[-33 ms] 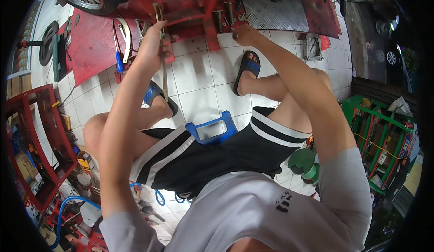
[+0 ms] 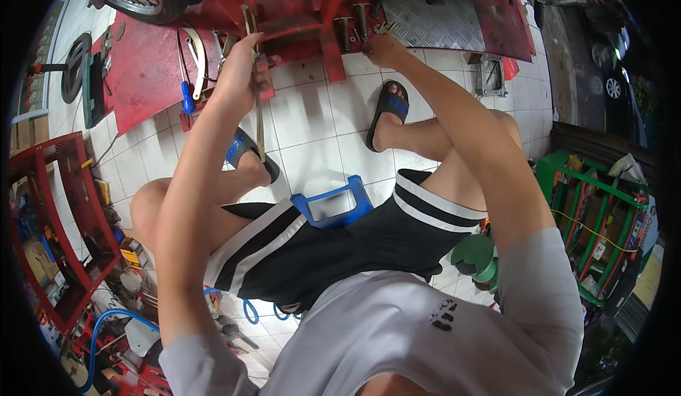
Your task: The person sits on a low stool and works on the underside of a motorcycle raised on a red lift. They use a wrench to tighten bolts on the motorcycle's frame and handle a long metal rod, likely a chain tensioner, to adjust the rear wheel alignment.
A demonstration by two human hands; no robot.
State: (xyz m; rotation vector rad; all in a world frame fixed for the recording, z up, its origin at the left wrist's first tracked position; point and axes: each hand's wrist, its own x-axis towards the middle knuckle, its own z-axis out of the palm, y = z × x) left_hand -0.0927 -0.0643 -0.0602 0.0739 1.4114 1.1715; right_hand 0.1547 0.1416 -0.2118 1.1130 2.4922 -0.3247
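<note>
in left hand (image 2: 241, 66): narrow grip, apparently around long metal bar (image 2: 259, 130), at left side of red stand (image 2: 331, 55). in right hand (image 2: 388, 50), right of red stand: curled grip near spanner-like piece (image 2: 384, 28); cannot tell if holding. advisable: hold bar steady, fingers clear of red stand.

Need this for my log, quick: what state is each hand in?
Left hand: at the long, thin metal bar; its grip cannot be told.
Right hand: curled; whether it holds anything cannot be told.

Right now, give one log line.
left hand: at long thin metal bar; right hand: beside small metal parts; grips: unclear; blue-handled screwdriver: on red platform
</note>
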